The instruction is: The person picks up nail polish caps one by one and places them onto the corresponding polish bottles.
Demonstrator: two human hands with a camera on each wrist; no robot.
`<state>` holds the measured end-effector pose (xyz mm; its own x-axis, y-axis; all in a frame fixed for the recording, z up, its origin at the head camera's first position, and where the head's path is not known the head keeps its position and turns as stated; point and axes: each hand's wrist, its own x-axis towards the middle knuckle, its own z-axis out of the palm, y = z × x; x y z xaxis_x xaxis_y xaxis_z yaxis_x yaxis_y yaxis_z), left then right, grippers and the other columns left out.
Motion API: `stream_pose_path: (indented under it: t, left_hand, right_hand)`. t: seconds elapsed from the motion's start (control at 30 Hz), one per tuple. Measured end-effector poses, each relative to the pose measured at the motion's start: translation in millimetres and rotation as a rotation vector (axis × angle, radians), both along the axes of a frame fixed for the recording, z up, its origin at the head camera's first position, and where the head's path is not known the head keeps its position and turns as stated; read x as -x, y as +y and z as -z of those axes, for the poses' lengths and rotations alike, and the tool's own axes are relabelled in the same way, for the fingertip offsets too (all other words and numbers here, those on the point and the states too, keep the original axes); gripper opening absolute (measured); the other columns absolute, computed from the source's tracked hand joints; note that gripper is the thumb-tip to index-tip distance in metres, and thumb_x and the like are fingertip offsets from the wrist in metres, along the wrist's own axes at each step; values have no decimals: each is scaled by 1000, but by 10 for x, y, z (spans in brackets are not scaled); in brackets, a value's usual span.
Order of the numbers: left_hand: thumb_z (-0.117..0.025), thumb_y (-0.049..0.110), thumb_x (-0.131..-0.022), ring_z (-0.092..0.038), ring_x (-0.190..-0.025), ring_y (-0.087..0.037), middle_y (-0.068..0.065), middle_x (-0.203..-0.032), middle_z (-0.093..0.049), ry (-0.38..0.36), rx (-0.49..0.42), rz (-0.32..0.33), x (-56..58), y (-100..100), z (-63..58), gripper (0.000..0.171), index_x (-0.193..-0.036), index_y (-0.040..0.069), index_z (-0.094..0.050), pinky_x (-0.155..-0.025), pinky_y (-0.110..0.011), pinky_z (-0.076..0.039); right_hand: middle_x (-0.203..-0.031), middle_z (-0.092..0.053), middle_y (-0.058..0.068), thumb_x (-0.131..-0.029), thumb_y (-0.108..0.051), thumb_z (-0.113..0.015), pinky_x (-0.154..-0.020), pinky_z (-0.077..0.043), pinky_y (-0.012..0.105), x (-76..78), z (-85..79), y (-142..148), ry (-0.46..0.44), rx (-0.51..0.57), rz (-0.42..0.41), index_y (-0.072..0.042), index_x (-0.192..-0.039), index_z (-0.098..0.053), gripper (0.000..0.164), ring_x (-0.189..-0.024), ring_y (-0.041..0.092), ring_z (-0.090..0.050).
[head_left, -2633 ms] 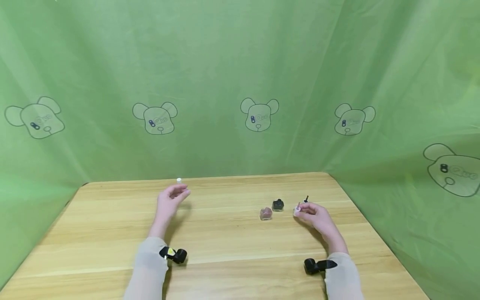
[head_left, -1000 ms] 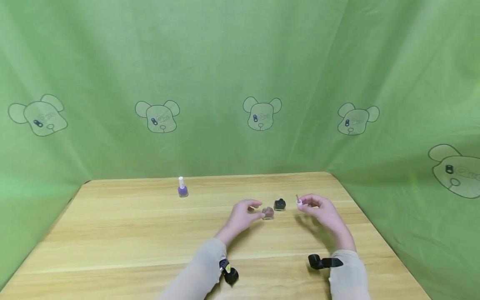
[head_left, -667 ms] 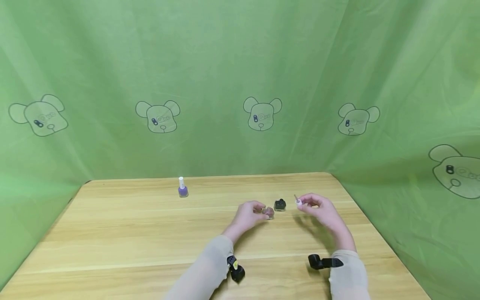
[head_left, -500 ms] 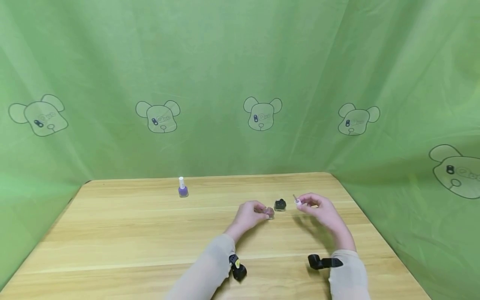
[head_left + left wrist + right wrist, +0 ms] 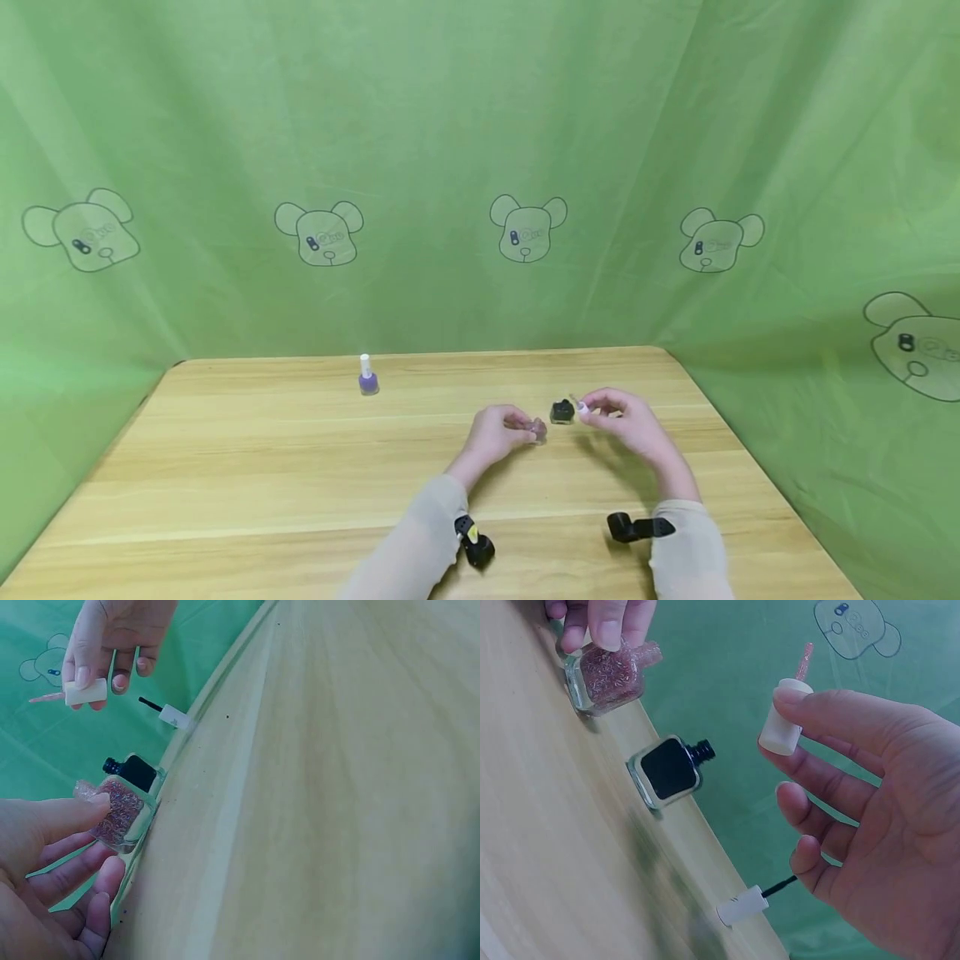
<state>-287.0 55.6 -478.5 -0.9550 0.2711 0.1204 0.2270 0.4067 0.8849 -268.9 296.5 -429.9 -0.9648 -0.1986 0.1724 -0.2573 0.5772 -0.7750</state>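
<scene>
My left hand pinches a clear nail polish bottle of pink glitter polish between thumb and fingers; its neck is uncapped. With thumb and fingertips, my right hand holds a white brush cap, its pink-coated brush pointing up and tilted left in the head view. Between the two hands stands an uncapped bottle of black nail polish. A second white cap stands on the table with its black brush upward, below my right hand in the right wrist view; that hand hides it in the head view.
A capped purple nail polish bottle stands near the back edge of the wooden table, left of the hands. Green curtain hangs behind and beside the table.
My left hand has come right from the purple bottle and taken hold of the pink glitter bottle. My right hand has raised the pink-brushed cap, moved it left and tilted its brush leftward.
</scene>
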Motion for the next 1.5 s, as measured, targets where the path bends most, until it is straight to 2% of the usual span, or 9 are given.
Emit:
stream_pose_path:
  t: [0.3,0.57,0.7,0.83,0.97,1.2,1.37,1.5]
  left_hand:
    - [-80,18,-78,-64,-84,-10,-2,-93,-73,-31,-65,-19,-79,-136,-5,24,-99,9,-72,-76,-23,-54]
    - [-81,17,-77,-64,-79,-12,-7,-97,-73,-90,-191,-27,-93,-318,-31,28,-102,9,-73,-70,-28,-56]
    - [-80,19,-78,-65,-78,-12,-8,-99,-73,-82,-220,-26,-91,-409,-33,27,-103,10,-73,-68,-33,-57]
    - [-80,20,-79,-66,-78,-12,-9,-100,-73,-74,-240,-17,-72,-462,-19,27,-102,10,-73,-68,-31,-57]
    - [-81,21,-79,-67,-79,-12,-10,-100,-73,-68,-257,-8,-50,-486,-2,27,-102,10,-73,-71,-28,-57]
    - [-80,21,-80,-69,-80,-14,-10,-101,-72,-57,-257,0,-47,-514,0,26,-102,10,-72,-71,-29,-58]
    - [-80,20,-80,-70,-82,-15,-10,-101,-73,-23,-231,4,-47,-528,11,25,-102,10,-72,-70,-25,-57]
    - [-80,20,-79,-68,-82,-15,-8,-101,-73,-26,-215,13,-48,-530,23,25,-101,11,-71,-70,-26,-56]
  right_hand:
    - [-98,-68,10,-84,-17,-74,-75,-45,24,22,14,-106,18,-25,-29,-6,-105,-69,24,-82,9,-53]
    - [-97,-70,8,-84,-18,-74,-74,-46,25,23,1,-206,32,-55,-59,-8,-105,-70,24,-83,10,-55]
    - [-95,-69,5,-84,-20,-74,-75,-46,25,13,-12,-264,28,-61,-62,-9,-104,-70,23,-83,11,-54]
    - [-90,-68,4,-84,-20,-75,-73,-44,25,3,-36,-313,36,-63,-63,-11,-102,-70,21,-83,12,-54]
    - [-86,-65,3,-83,-20,-76,-73,-43,25,-12,-63,-367,45,-57,-63,-12,-101,-70,21,-83,13,-53]
    - [-87,-66,2,-84,-18,-75,-73,-44,24,-56,-122,-476,80,-63,-68,-13,-101,-70,19,-81,10,-54]
    - [-88,-65,1,-83,-17,-74,-70,-44,22,-75,-163,-532,113,-103,-53,-13,-101,-70,18,-81,13,-54]
    - [-86,-64,1,-83,-14,-74,-71,-44,22,-88,-179,-572,152,-150,-45,-11,-99,-71,17,-81,13,-54]
